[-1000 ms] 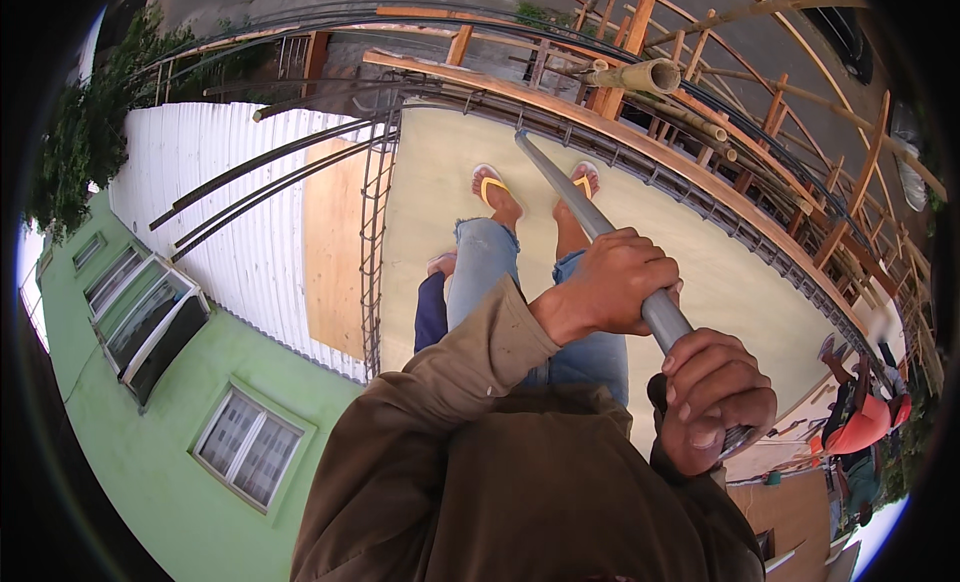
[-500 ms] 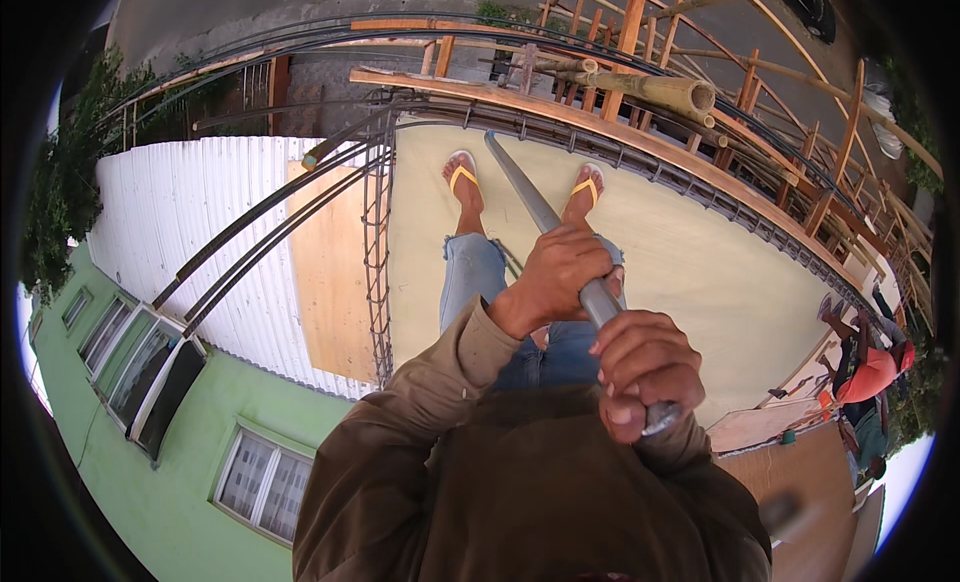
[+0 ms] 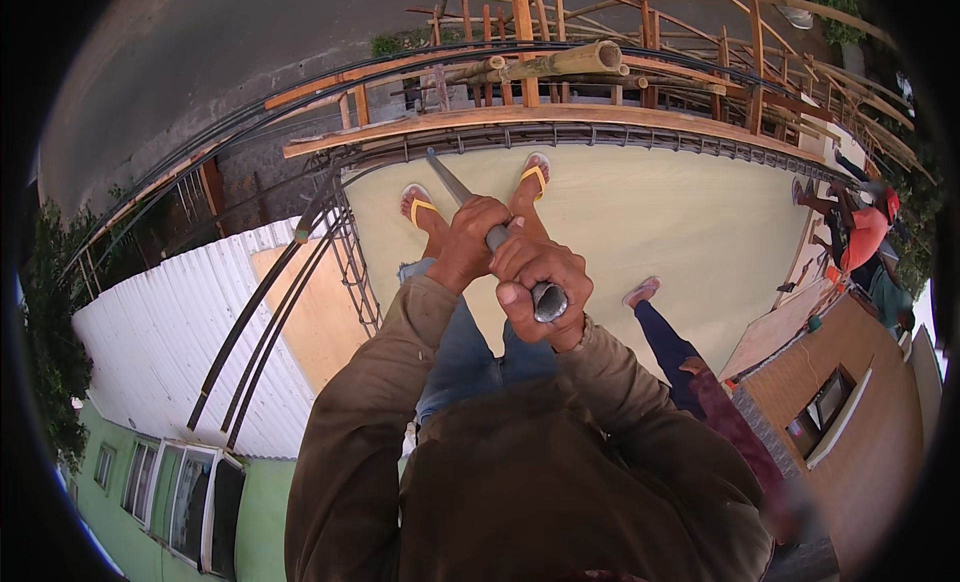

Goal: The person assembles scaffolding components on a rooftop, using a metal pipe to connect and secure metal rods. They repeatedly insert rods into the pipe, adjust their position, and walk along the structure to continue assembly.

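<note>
A grey metal pipe slants away from me, its hollow near end pointing up toward my chest. My left hand is wrapped round it on the far side. Close behind, almost touching it, my right hand grips the pipe just below its open end. The far tip meets the rebar cage along the edge of the pale board deck; whether it is hooked onto a bar I cannot tell. My feet in yellow-strapped sandals stand either side of the pipe's line, near that edge.
Beyond the edge run a timber rail, black cables and bamboo scaffolding. Bent rebars reach left over a white corrugated roof. Right of me a person's dark trouser leg is close; a person in orange is farther off.
My view has swung to the right. My hands have come closer together on the pipe, and its near end now faces up toward me. A person has stepped into view beside me.
</note>
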Available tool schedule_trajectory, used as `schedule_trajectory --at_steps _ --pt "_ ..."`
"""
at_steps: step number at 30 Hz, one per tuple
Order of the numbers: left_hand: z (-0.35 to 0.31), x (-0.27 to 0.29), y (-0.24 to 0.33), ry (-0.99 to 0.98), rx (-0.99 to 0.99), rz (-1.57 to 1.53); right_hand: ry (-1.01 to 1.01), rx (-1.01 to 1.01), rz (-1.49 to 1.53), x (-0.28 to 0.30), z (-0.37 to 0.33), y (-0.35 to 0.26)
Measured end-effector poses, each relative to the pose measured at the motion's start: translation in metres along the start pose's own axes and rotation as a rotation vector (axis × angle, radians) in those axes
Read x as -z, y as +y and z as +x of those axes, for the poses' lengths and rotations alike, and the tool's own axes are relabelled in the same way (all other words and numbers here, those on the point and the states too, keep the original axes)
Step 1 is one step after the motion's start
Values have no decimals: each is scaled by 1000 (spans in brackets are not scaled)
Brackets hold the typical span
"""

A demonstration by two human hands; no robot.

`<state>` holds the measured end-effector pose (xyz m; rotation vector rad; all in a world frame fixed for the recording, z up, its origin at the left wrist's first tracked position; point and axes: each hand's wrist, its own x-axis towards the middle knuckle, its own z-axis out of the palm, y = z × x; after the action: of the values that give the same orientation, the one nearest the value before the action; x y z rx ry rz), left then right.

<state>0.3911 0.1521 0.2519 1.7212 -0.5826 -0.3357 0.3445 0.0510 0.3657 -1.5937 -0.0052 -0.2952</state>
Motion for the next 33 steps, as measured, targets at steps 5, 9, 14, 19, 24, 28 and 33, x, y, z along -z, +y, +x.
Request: schedule_trajectory --at_steps 5,9,14,19,24,28,33 --pt "6 -3 60 -39 -46 -14 23 57 54 14 1 -46" --pt "-3 -19 34 -80 -24 37 79 52 -77 9 -23 -11" --pt "-9 -26 18 -200 -14 43 229 57 -144 11 -34 -2" --pt "-5 -30 82 -228 -52 -15 261 126 -103 22 -36 -53" --pt "-11 -42 115 -369 -181 -36 293 87 -153 39 -62 -105" --pt "-20 -47 134 -572 -296 -13 307 132 -205 48 -89 -139" --pt "-42 -27 156 -694 -174 189 532 87 -359 83 -132 -147"
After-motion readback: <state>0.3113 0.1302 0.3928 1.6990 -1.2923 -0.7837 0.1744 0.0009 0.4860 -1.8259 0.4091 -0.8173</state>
